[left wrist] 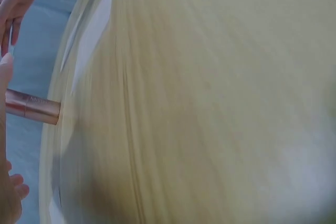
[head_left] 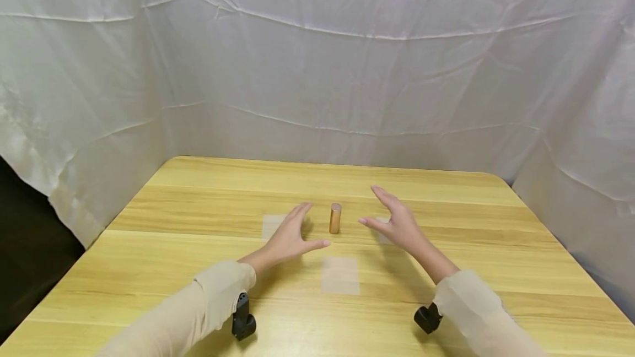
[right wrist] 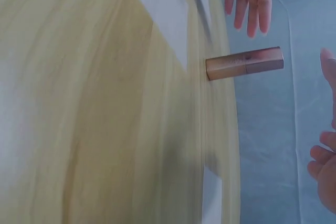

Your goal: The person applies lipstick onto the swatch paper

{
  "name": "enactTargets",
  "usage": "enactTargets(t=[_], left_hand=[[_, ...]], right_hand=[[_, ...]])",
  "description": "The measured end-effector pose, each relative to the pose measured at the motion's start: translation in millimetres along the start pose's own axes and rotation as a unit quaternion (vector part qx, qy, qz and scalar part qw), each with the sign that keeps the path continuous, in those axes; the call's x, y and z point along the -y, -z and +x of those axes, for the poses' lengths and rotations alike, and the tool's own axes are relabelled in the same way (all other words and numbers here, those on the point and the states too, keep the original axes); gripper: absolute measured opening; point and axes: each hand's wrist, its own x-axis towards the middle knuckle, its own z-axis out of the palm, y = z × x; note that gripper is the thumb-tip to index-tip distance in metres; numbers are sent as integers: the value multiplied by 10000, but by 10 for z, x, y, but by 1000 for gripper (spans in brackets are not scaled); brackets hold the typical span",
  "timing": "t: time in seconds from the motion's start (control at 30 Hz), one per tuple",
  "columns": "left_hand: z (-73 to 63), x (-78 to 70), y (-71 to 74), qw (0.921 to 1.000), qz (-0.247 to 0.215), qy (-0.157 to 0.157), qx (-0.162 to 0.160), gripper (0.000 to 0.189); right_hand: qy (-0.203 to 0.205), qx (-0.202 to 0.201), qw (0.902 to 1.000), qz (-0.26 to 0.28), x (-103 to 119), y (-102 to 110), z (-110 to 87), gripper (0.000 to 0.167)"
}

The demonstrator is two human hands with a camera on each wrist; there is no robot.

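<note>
A shiny copper-coloured lipstick tube [head_left: 335,219] stands upright on the wooden table, between the two hands. Small lettering shows on its side in the left wrist view, where the tube [left wrist: 34,107] appears tipped sideways by the camera's angle. To its left, my left hand [head_left: 290,240] hovers with fingers extended and the thumb spread toward the front of the tube. My right hand [head_left: 401,227] is held over the table to the right, thumb and fingers spread apart. Neither hand touches the tube [right wrist: 244,63], and both hold nothing.
Pale square patches lie on the table: one by the left hand [head_left: 270,227], one partly behind the right hand [head_left: 384,232], one in front of the tube [head_left: 340,275]. A white cloth [head_left: 337,81] hangs around the table's back and sides. Black wrist cameras [head_left: 243,317] sit at both cuffs.
</note>
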Motion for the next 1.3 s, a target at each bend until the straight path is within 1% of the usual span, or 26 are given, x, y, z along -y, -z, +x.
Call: enactTargets(t=[0.17,0.37,0.47,0.57,0.67,0.8,0.9,0.97,1.13,1.2,1.3], left_hand=[[80,-12,-67,9992,-385,-29,-80,90],[156,-28,-132,9967,-805,111,-17,83],[186,-32,-166,9957,-906,173,-13,77],[220,-30,-202,9950,-971,203,-76,70],[248,-38,-231,9943,-1041,193,-99,64],[278,-51,-268,9933,-1111,286,-119,57],[297,-48,-296,9926,-1148,371,-154,52],[307,-47,-311,9922,-1175,360,-190,47],[319,-51,-337,9919,-1211,225,-319,35],[324,-52,-345,9920,-1194,166,-366,32],[343,-51,-359,9919,-1192,171,-401,28]], right_hand=[[-1,-46,9999,105,46,-80,77,70],[-118,-64,9996,248,97,-169,160,65],[-129,-98,9994,315,109,-222,193,61],[-96,-105,9992,376,106,-280,224,57],[-4,-94,9987,492,103,-332,243,53],[204,-181,9974,661,109,-381,254,47],[215,-160,9966,782,124,-408,266,45],[121,-84,9964,832,132,-424,276,43],[-278,206,9957,860,170,-474,312,38],[-368,275,9951,870,178,-495,320,38],[-449,303,9943,920,191,-515,325,36]])
